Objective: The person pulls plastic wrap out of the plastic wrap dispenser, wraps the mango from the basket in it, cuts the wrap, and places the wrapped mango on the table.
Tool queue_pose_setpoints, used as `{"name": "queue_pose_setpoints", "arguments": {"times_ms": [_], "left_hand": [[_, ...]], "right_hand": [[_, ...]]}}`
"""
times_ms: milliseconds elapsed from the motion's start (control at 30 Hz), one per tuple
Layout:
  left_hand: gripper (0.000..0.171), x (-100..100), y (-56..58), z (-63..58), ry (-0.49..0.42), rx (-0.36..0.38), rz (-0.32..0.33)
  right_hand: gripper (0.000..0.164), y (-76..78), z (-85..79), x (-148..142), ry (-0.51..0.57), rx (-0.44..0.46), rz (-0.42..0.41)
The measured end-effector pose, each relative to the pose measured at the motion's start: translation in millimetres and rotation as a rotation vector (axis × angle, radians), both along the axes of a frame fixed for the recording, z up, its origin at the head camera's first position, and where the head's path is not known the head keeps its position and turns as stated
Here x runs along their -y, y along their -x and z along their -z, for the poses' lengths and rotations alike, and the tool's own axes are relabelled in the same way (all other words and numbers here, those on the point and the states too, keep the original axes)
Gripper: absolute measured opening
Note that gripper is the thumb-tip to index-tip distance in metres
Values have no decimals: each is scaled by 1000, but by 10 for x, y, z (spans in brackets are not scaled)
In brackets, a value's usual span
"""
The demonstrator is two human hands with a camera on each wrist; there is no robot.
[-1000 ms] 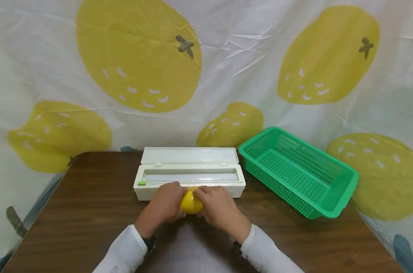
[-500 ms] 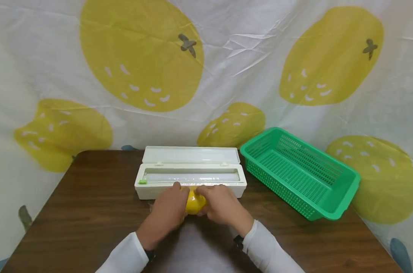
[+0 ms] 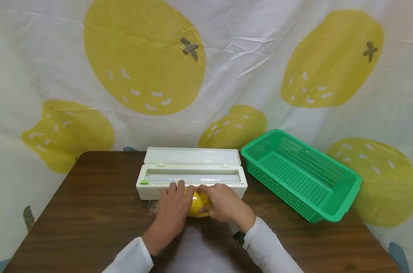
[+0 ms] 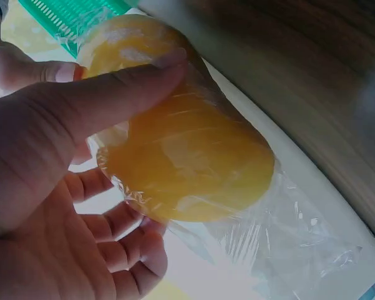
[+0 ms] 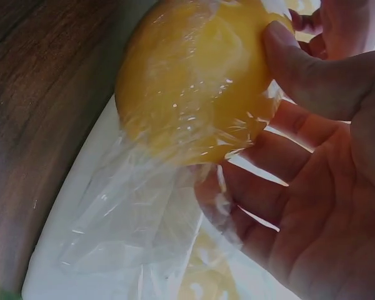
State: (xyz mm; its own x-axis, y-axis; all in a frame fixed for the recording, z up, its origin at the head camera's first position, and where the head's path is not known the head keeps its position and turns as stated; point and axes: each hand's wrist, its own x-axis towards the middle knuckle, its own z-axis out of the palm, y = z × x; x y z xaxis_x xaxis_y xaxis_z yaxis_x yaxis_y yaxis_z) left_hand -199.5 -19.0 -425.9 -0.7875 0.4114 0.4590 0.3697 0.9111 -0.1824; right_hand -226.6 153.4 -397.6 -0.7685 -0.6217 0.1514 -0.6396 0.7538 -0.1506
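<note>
A smooth, rounded yellow fruit, wrapped in clear cling film, is between both hands at the front of the cling film box. My left hand holds its left side, the thumb lying across the film in the left wrist view and the fingers behind. On the other side my right hand grips the fruit with its thumb on the near face and fingers curled behind. Loose cling film trails from the fruit past the left fingers. The white cling film box stands with its lid raised, a roll inside.
A green slider sits at the left end of the box's cutter rail. To the right stands a green plastic basket with slotted walls. Behind the brown wooden table hangs a lemon-print cloth.
The left hand's fingers have lifted and spread over the fruit's left side, and loose film shows beside them. The fruit has shifted slightly right in view. The right hand keeps its grip.
</note>
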Motion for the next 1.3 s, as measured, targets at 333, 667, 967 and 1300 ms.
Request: {"name": "queue_pose_setpoints", "arguments": {"times_ms": [333, 667, 967, 1300], "left_hand": [[58, 11, 83, 62, 14, -40, 60], [63, 86, 149, -3, -32, -45, 152], [57, 179, 203, -150, -96, 100, 202], [70, 201, 249, -177, -190, 234, 207]], "right_hand": [[48, 30, 5, -52, 41, 58, -24], [51, -121, -91, 23, -16, -212, 53], [75, -294, 52, 137, -180, -509, 94], [95, -271, 180, 138, -239, -558, 114]]}}
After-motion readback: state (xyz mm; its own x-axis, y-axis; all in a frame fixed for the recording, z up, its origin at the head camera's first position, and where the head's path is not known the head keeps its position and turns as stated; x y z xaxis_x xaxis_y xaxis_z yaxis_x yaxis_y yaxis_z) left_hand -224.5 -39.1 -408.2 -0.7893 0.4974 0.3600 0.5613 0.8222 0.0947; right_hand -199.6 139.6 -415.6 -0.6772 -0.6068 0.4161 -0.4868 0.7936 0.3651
